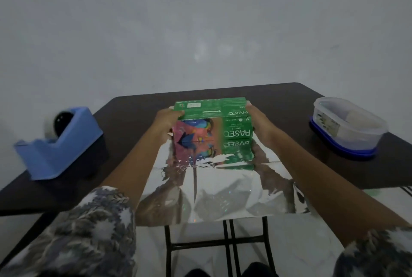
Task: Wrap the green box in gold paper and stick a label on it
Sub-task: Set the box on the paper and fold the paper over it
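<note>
Your left hand [166, 124] and right hand [259, 122] grip the ends of the green printed cardboard box [214, 120], resting on shiny metallic wrapping paper [218, 192] toward the far edge of the dark bench [133, 109]

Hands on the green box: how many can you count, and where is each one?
2. The left hand grips the left end of the green box; the right hand holds its right end. Both hands are in plain view; none is hidden.

You are working in a plain, home-like room: bare grey wall [200, 20], dark folding desk [133, 107], blue tape dispenser [60, 145] left.
</note>
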Demonstrator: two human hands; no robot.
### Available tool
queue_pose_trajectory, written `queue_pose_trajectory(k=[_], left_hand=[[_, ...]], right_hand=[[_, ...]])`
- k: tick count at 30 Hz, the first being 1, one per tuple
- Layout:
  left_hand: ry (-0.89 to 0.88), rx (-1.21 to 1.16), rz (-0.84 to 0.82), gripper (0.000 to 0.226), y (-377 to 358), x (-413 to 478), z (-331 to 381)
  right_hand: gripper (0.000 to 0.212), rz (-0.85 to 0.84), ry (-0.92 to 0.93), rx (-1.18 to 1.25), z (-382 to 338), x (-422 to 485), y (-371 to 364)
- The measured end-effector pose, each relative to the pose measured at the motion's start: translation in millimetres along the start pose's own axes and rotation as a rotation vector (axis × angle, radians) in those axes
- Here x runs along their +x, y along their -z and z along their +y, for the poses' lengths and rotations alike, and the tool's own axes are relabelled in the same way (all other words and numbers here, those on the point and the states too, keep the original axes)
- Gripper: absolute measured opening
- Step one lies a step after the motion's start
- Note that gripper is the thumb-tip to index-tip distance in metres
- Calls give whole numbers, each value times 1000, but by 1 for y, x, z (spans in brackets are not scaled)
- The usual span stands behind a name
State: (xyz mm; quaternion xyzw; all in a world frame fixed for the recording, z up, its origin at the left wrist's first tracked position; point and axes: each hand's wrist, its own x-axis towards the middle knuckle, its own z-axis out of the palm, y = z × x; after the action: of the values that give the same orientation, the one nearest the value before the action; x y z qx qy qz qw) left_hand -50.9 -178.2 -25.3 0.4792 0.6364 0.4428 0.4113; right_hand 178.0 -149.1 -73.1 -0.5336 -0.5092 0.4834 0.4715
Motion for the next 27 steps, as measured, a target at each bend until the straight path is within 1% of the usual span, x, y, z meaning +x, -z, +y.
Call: queue_pose_trajectory(k=[1,3,5,8,9,11,14,18,21,24,25,27], left_hand=[[9,-19,-7,28,-1,-5,-2],[-23,-38,28,20,1,-8,1],[-54,-42,53,5,5,-8,6],[-52,-13,50,2,8,-11,7],[-53,-5,44,5,8,-11,5],[-40,-7,31,10,8,-11,-1],[-26,-30,61,13,8,-8,-10],[-42,-36,76,8,10,-3,-10],[-54,-24,78,8,12,1,-12],[-69,-21,86,13,11,3,-16],[-76,-24,85,14,10,4,-17],[-89,-24,73,18,10,5,-20]], right_hand=[[67,-2,8,6,1,0,-1],[54,34,17,32,-5,-5,-5],[45,62,23,29,-7,-8,-5],[40,73,46,6,-6,-12,-4],[40,68,39,0,-4,-14,-3],[41,62,32,-28,-1,-17,-2],[45,55,43,-37,-1,-22,-6],[54,23,47,11,-3,-27,-9],[56,9,78,17,1,-26,-10],[75,26,68,44,12,-19,-9],[75,31,65,54,18,-13,-8],[65,39,63,50,15,-16,-9]])
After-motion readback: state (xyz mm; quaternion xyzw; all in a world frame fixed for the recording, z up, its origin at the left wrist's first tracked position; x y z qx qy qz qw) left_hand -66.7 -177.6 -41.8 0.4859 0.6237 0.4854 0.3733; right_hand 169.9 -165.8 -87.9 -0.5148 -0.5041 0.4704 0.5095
